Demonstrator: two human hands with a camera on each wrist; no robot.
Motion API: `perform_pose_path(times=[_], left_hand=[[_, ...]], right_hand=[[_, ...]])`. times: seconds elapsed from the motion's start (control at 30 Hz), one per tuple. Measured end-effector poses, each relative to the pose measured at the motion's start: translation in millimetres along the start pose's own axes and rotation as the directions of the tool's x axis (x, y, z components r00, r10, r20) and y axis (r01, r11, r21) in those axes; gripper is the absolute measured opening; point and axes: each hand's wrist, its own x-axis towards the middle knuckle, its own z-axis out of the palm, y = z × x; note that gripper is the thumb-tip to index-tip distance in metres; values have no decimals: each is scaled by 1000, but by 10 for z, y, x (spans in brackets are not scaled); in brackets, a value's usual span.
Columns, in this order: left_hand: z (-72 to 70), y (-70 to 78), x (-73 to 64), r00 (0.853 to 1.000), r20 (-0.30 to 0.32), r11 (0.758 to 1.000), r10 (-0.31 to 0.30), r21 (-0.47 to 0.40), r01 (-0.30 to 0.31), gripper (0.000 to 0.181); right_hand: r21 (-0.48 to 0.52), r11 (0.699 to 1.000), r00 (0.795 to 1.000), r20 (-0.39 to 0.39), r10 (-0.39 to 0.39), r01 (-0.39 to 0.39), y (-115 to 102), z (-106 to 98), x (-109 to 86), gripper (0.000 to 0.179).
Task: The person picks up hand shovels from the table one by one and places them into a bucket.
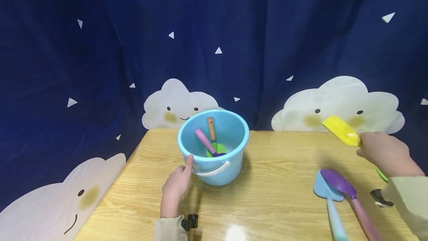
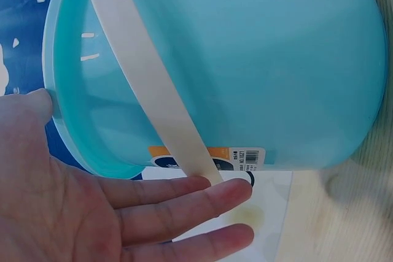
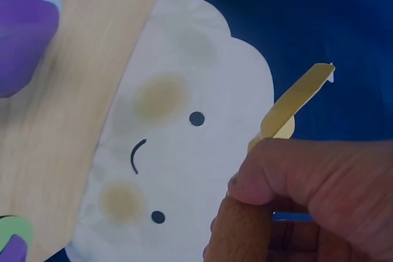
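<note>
A light blue bucket point(image 1: 217, 168) stands on the table, its white handle point(image 1: 214, 170) hanging at the front. My left hand point(image 1: 177, 181) touches the bucket's near left side, thumb at the rim. In the left wrist view its fingers point(image 2: 184, 210) stretch nearly straight along the side by the handle. Inside the bucket lie a wooden-handled utensil point(image 1: 211, 127) with a green head and a pink-handled one point(image 1: 204, 139) with a purple head. My right hand point(image 1: 384, 151) grips a yellow spatula point(image 1: 342, 131) by its brown handle point(image 3: 239, 231), raised above the table's right side.
A light blue spatula point(image 1: 334, 211) lies on the table point(image 1: 274, 196) at right, partly under a purple spoon point(image 1: 339, 182) with a pink handle. A green piece point(image 1: 381, 174) shows beside the right forearm. A dark blue curtain point(image 1: 200, 10) with clouds hangs behind.
</note>
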Motion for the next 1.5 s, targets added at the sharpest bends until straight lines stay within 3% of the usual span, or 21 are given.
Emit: perform_pose_path(times=[0.63,1.2,1.5], left_hand=[[5,-21,-8,1000,3,1000,0,-3,0,91],[14,-21,-2,1000,2,1000,6,-1,-6,91],[15,-10,1,1000,-5,1000,5,-3,-5,91]], right_hand=[[-66,985,987,-27,-161,159,-356,-129,208,16],[-116,974,979,-32,-201,196,-764,-250,302,19],[-102,963,963,-78,-257,249,-971,-297,344,14]])
